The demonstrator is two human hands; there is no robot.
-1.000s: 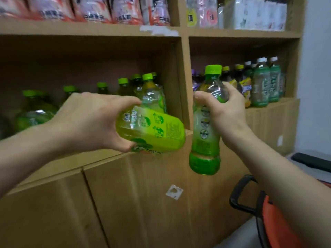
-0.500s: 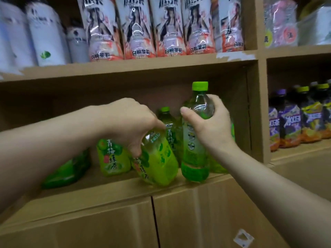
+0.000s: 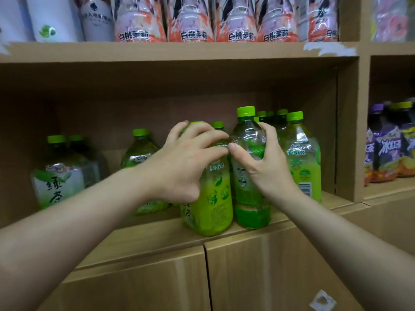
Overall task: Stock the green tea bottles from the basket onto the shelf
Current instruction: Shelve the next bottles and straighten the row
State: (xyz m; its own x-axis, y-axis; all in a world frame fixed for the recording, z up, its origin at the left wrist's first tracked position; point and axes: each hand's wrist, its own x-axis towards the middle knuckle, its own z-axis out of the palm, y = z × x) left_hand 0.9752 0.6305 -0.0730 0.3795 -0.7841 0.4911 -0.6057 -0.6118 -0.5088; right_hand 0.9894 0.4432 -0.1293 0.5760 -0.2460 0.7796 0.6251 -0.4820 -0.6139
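The left hand (image 3: 186, 162) is closed over the upper part of a yellow-green bottle (image 3: 210, 207). Its fingers curl over the cap and shoulder, and the thumb lies lower, at the left side of the label. The right hand (image 3: 263, 169) grips the clear-topped bottle (image 3: 249, 196) just beside it, with the thumb on the near side of the shoulder and the fingers round the far right side. The right thumb tip meets the left fingertips.

Both bottles stand upright and touch each other at the near edge of the shelf (image 3: 139, 241), a little right of its middle. The yellow-green bottle has a bright label with round green marks and small print over almost the whole body. Its cap is hidden under the left fingers. The clear-topped bottle has a light green cap, a transparent shoulder and a dark green band at the foot. Its print is too small to read.

To the right stands another green tea bottle (image 3: 301, 158) with a barcode. Behind it more green caps (image 3: 269, 113) show, but their bodies are hidden. At the left a white-and-green labelled bottle (image 3: 56, 182) stands farther back, and one more bottle (image 3: 139, 151) is partly covered by the left forearm. On the upper shelf, peach-coloured packs (image 3: 190, 21) are cut off by the top edge. The purple-labelled bottles (image 3: 386, 149) in the right compartment are blurred.
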